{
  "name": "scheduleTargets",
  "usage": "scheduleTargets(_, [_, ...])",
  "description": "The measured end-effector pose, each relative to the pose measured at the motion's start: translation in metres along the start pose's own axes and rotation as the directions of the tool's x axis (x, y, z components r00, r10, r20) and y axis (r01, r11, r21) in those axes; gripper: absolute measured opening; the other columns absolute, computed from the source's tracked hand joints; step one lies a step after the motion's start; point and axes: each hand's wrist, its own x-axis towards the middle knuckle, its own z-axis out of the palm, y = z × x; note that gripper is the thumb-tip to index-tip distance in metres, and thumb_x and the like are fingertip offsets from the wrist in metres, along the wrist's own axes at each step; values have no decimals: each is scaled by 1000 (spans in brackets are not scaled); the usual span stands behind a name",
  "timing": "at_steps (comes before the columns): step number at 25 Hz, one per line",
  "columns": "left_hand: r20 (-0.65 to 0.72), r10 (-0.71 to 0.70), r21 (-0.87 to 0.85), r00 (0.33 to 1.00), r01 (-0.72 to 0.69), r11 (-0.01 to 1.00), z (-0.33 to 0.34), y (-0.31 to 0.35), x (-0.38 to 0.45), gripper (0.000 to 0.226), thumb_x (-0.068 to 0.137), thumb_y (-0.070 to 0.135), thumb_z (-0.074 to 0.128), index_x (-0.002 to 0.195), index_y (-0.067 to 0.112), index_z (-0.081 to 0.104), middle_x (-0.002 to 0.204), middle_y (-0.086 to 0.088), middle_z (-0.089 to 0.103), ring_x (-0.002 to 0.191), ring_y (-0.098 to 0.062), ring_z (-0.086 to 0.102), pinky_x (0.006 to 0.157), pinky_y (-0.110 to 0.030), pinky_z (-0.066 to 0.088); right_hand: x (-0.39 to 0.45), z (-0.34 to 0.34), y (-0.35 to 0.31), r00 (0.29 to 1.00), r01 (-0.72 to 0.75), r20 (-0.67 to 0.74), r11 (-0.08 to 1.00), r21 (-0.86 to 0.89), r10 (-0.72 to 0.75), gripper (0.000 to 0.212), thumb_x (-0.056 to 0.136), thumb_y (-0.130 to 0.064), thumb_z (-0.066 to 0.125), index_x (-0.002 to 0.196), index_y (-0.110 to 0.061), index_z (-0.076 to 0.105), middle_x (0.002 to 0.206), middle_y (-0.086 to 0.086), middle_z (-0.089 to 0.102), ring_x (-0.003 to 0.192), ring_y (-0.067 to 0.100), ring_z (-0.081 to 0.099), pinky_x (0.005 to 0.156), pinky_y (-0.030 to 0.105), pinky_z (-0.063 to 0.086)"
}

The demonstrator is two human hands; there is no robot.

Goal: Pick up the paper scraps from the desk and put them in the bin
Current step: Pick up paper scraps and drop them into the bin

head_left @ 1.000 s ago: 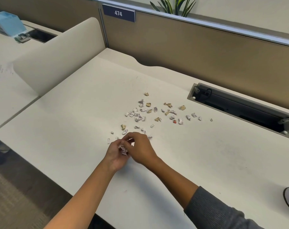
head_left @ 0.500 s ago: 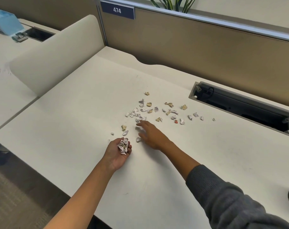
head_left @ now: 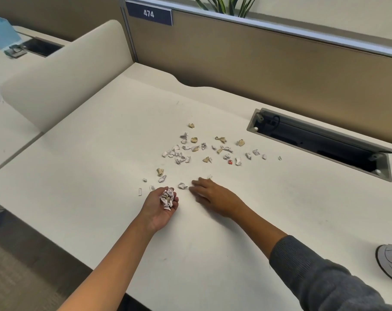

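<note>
On the table (head_left: 83,176), most of the paper scraps (head_left: 204,151) lie strewn beyond the hands, while a small heap (head_left: 167,198) sits in the cupped, palm-up left hand (head_left: 160,208); half a second ago the right hand (head_left: 214,196) was reaching further out, and it has since drawn back, fingers flat and loosely spread beside a near scrap (head_left: 182,185), gripping nothing that I can see. Gathering looks barely under way; no bin is in view.
</note>
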Motion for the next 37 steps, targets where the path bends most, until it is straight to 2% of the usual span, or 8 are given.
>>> scheduleTargets(3, [5,-5,9,1000,5,1000,9,-10,-4,22,96,12,42,78,5,53,68,-9,52,61,-18,48,44,-20,41,-35,4,1,996,-84,27,996,-15,85,39,105,-16,41,143,-16,50,153,2,43,145,21,34,112,36,37])
scheduleTargets(8, [15,-30,57,999,29,998,23,-34,-8,23,95,12,41,78,5,54,71,-9,51,62,-18,48,44,-20,41,-77,2,-1,976,-216,-52,973,-78,212,25,100,-7,45,113,-14,64,115,-1,62,108,21,57,82,38,52])
scheduleTargets(12, [43,-79,99,996,75,992,37,-56,-11,25,96,13,41,77,5,55,71,-8,51,62,-17,48,45,-20,41,-105,-19,-2,759,-497,-71,646,579,648,12,91,-15,67,97,-17,77,95,-6,74,86,10,70,73,17,53])
scheduleTargets(18, [79,-132,185,988,116,976,65,-97,-17,23,95,13,42,79,5,56,70,-8,53,61,-18,49,50,-21,41,-134,-67,-23,753,-234,56,187,954,656,16,90,-13,72,105,-8,75,101,15,74,91,18,74,92,27,57])
scheduleTargets(28, [152,-139,273,978,94,957,110,-158,-30,17,88,6,45,85,4,62,70,-9,65,65,-17,60,68,-27,47,-164,-88,-59,693,-320,45,251,913,719,24,90,-12,61,104,-25,76,105,-7,75,98,9,71,81,21,56])
scheduleTargets(30, [178,-179,266,968,128,956,122,-168,-34,18,90,10,46,83,3,60,67,-9,63,63,-18,56,62,-25,44,-179,-88,-54,623,-237,-9,200,951,782,26,91,-9,58,100,-24,77,102,-7,76,100,11,70,89,26,56])
scheduleTargets(34, [228,-203,248,952,144,958,150,-191,-42,21,93,15,46,80,4,58,67,-8,55,60,-19,51,54,-23,42,-207,-66,-39,284,-51,-26,43,998,958,23,97,-12,53,106,-22,72,112,-11,70,112,11,62,98,28,48])
scheduleTargets(37, [277,-145,289,950,62,955,174,-225,-52,20,90,18,51,75,7,59,62,-5,57,54,-16,55,51,-23,45,-220,-57,-33,311,358,249,-356,863,917,19,98,-19,55,105,-10,70,107,2,69,98,19,66,92,33,51])
